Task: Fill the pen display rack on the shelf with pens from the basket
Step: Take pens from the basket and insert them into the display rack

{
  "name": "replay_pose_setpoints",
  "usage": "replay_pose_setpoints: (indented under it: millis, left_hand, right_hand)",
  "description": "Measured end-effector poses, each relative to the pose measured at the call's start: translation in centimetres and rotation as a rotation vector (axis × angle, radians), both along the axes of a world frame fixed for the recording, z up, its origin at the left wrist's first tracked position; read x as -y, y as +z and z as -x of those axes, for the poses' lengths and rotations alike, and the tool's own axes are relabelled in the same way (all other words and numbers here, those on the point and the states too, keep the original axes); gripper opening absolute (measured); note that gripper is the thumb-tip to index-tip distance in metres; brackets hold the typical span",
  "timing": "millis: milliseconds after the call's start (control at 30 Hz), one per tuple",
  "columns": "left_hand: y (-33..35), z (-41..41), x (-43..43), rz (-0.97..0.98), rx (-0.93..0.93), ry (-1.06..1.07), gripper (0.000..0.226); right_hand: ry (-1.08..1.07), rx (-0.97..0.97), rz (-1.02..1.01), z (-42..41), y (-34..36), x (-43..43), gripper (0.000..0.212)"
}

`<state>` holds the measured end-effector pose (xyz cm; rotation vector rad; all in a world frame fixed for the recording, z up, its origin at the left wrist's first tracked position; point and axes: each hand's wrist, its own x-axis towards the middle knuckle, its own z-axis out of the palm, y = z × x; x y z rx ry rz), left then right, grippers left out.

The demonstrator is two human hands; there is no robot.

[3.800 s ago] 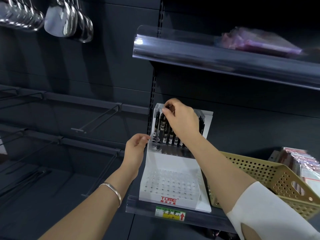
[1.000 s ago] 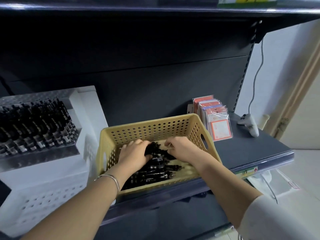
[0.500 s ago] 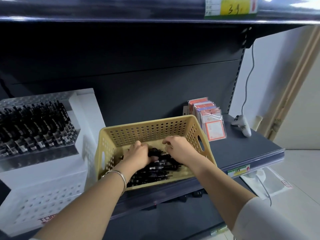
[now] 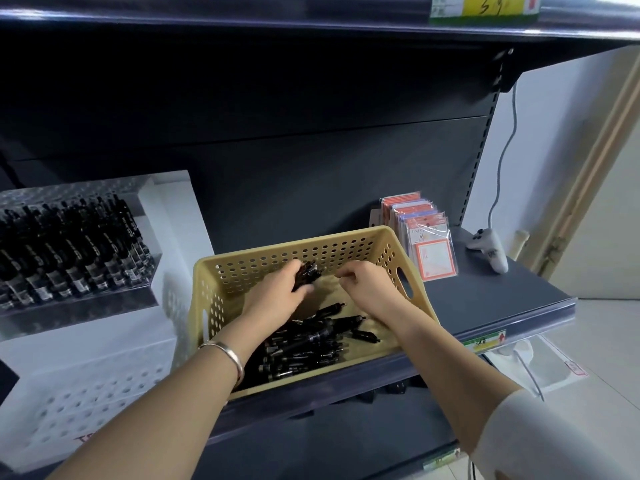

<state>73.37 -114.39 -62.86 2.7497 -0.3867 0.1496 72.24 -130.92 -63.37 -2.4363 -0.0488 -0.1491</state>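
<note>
The loose pens (image 4: 304, 344) lie in a heap at the near end of the yellow basket (image 4: 412, 271). The basket sits on the shelf (image 4: 485, 296), at about 6 o'clock in our view. Our left hand (image 4: 277, 296) is curled round a small bunch of pens (image 4: 305, 274), held up above the heap. Our right hand (image 4: 367, 289) is just beside it at 3 o'clock with bent fingers. We cannot tell if it pinches anything.

We think this is the picking-up step. The pen rack (image 4: 173, 216) stands at 9 o'clock from the basket. Its top step (image 4: 79, 299) is full, but its low step (image 4: 86, 393) shows open holes. Next we should carry the bunch over and poke each pen straight down into a hole. Card packs (image 4: 429, 251) stand at 2 o'clock.
</note>
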Motion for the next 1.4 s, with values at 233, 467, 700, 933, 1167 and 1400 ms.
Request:
replay_pose_setpoints:
  millis: [233, 467, 700, 933, 1167, 1400]
  left_hand:
    - [-0.6, 0.0, 0.3, 0.359, -0.118, -0.15, 0.027]
    - [-0.2, 0.0, 0.5, 0.352, -0.081, -0.097, 0.027]
    - [0.5, -0.2, 0.5, 0.38, -0.023, -0.051, 0.039]
    - [2.0, 0.5, 0.2, 0.305, 0.063, -0.023, 0.043]
    - [3.8, 2.0, -0.3, 0.261, 0.139, -0.016, 0.018]
    - [6.5, 3.5, -1.6, 0.424, 0.093, 0.005, 0.025]
  right_hand:
    - [0.149, -0.186, -0.597, 0.5, 1.1, -0.3, 0.033]
    - [0.158, -0.161, -0.652, 0.1, 1.3, -0.5, 0.012]
    - [0.073, -0.026, -0.82, 0.0, 1.8, -0.4, 0.008]
    - [0.075, -0.003, -0.887, 0.1, 2.6, -0.8, 0.016]
    - [0.031, 0.035, -0.849, 0.7, 3.7, -1.6, 0.02]
    - [0.014, 0.144, -0.957, 2.3, 5.8, -3.0, 0.016]
